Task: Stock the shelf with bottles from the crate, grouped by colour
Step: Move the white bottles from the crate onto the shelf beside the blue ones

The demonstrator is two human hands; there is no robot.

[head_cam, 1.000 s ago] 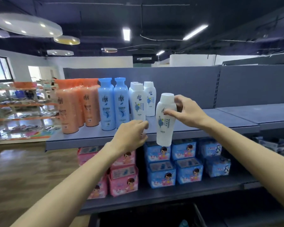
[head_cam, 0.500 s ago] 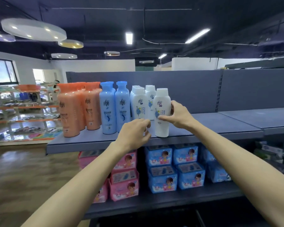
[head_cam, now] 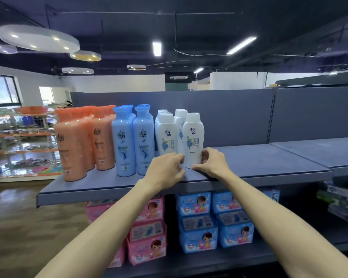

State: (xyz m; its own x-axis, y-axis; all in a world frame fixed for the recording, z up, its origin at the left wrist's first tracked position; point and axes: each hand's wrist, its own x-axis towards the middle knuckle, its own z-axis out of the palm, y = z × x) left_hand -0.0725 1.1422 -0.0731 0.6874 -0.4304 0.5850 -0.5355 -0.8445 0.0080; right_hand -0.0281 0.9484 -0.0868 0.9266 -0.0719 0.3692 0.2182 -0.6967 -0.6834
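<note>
A person's two bare forearms reach forward to a grey metal shelf [head_cam: 249,167] at chest height. The right hand [head_cam: 211,163] holds the base of an upright white plastic bottle with a blue flower label [head_cam: 193,137], thumb along its foot and fingers curled round its far side. The bottle stands on the shelf near the front edge, at the right end of the stocked row. The left hand [head_cam: 165,169] is just beside it, fingers curled, fingertips touching the bottle's lower left side; whether they truly grip it is hard to tell.

The bottles stand grouped by colour. At the left, orange plastic bottles [head_cam: 76,145] form two rows running back; three fronts show clearly and the rest overlap, so the count is unsure. Next, light blue plastic bottles [head_cam: 133,141] stand in two rows, two fronts visible with more caps behind. Then other white bottles [head_cam: 166,135]: one row with several caps stacked behind the front one, plus one more bottle behind the held one, mostly hidden.

On the lower shelf [head_cam: 209,261], pink packs with a cartoon child [head_cam: 149,237] sit left and blue packs of the same design [head_cam: 213,221] sit right; the arms cover part of both. Small boxes at the far right [head_cam: 342,201] are too blurred to identify. The crate is not in view.
</note>
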